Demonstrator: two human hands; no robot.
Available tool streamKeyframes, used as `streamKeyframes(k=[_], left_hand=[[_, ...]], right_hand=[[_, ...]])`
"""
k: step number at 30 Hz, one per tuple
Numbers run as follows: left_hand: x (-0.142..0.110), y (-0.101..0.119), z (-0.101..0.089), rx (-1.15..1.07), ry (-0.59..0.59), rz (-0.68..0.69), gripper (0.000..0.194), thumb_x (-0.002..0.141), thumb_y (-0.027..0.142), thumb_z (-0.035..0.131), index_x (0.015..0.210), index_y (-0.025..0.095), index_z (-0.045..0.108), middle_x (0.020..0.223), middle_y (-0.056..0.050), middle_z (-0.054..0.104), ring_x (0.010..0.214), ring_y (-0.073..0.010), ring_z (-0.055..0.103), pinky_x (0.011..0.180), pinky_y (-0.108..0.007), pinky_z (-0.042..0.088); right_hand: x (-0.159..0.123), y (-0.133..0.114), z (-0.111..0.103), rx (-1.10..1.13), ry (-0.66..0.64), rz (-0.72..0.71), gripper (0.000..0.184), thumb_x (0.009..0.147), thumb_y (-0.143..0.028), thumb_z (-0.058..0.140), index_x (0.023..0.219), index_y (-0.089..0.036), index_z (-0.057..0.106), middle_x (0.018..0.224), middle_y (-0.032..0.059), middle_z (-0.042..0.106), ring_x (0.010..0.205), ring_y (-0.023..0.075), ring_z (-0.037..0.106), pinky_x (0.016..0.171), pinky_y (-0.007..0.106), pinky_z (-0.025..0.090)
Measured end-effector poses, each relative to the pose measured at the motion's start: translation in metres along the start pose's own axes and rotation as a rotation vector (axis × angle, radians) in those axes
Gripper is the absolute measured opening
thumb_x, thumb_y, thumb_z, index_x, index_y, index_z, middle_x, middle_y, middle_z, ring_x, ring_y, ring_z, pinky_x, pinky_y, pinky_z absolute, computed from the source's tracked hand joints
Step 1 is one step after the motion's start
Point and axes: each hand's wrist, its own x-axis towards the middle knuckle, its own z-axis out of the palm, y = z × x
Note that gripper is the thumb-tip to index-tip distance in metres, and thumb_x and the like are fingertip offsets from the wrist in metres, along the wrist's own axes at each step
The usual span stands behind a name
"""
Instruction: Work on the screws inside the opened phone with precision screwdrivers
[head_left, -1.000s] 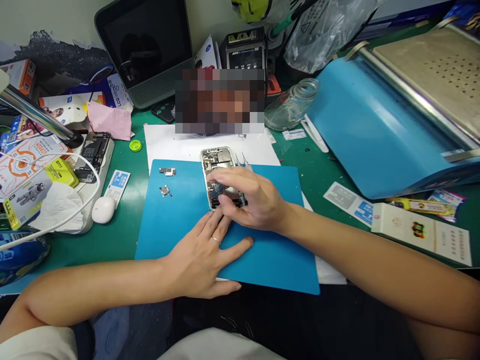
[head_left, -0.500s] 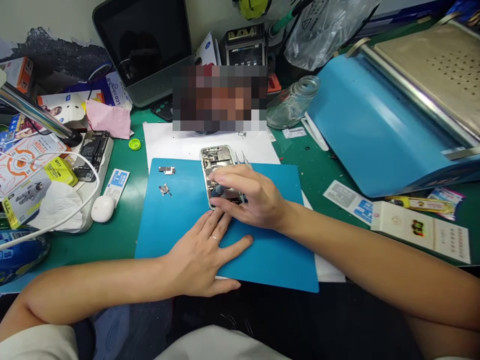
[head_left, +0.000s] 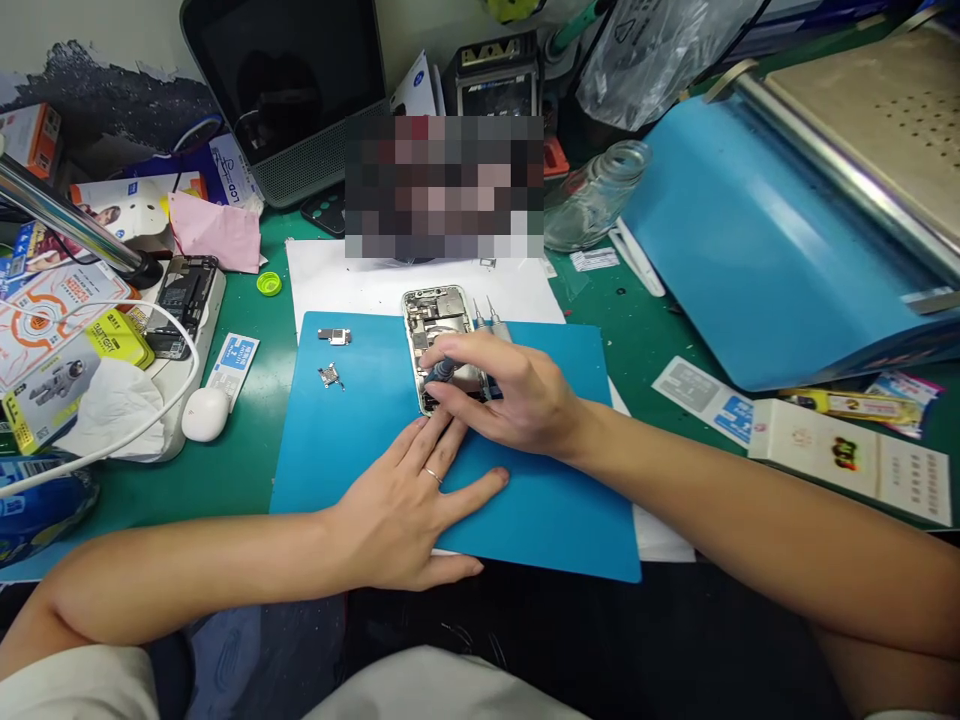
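An opened phone (head_left: 437,305) with bare inner parts lies on a blue mat (head_left: 337,450), its top end over white paper. My right hand (head_left: 517,390) pinches the dark handle of a screwdriver (head_left: 441,371) over the phone's lower half; its tip is hidden. My left hand (head_left: 409,505) lies flat with fingers spread, fingertips at the phone's bottom edge. Two slim pointed tools (head_left: 494,318) rest right of the phone, partly behind my right hand. A small metal-and-black part (head_left: 335,336) and a small irregular metal part (head_left: 330,376) lie on the mat's left.
A white earbud case (head_left: 205,414), a green cap (head_left: 269,284) and another opened phone (head_left: 180,305) are at left. Behind stand a dark screen (head_left: 289,80) and a glass jar (head_left: 600,195). To the right are a cigarette-like box (head_left: 851,460) and a large blue sheet (head_left: 697,220).
My right thumb and index finger have shifted around the screwdriver handle, and its tilt has varied slightly. My left hand and the phone keep their places; the view has moved a little.
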Motion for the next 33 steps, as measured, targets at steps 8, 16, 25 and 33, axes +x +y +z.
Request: streamKeyframes(k=[8,16,25,33], left_hand=[[0.0,-0.001,0.002,-0.011,0.021,0.007,0.087,0.09,0.064,0.067,0.158,0.019,0.038,0.169,-0.028,0.012,0.157,-0.0501,0.01,0.121,-0.066,0.025],[0.001,-0.001,0.001,-0.015,0.027,0.01,0.086,0.089,0.063,0.068,0.157,0.019,0.038,0.168,-0.03,0.014,0.156,-0.0509,0.012,0.121,-0.066,0.025],[-0.002,0.003,-0.002,0.092,0.018,-0.016,0.082,0.093,0.065,0.06,0.158,0.02,0.039,0.163,-0.027,0.033,0.155,-0.0491,0.02,0.119,-0.066,0.021],[0.0,0.005,-0.003,0.093,-0.002,-0.043,0.082,0.091,0.067,0.062,0.158,0.025,0.039,0.162,-0.028,0.032,0.153,-0.0488,0.024,0.114,-0.079,0.014]], right_hand=[[-0.002,0.002,0.0,0.066,0.07,0.096,0.064,0.095,-0.014,0.065,0.15,-0.03,0.036,0.113,0.0044,0.074,0.095,0.0207,0.077,0.08,0.034,0.068],[-0.004,0.001,0.0,0.105,0.08,0.111,0.065,0.094,-0.015,0.065,0.149,-0.033,0.036,0.11,0.0044,0.073,0.094,0.0215,0.077,0.079,0.037,0.069],[-0.006,-0.002,0.0,0.2,-0.006,0.137,0.054,0.095,-0.019,0.067,0.142,-0.034,0.045,0.103,0.0001,0.075,0.09,0.0172,0.076,0.078,0.03,0.067],[-0.003,-0.009,0.003,0.404,0.003,0.354,0.044,0.092,-0.017,0.071,0.129,-0.026,0.05,0.099,0.0012,0.071,0.088,0.0155,0.075,0.073,0.028,0.068]])
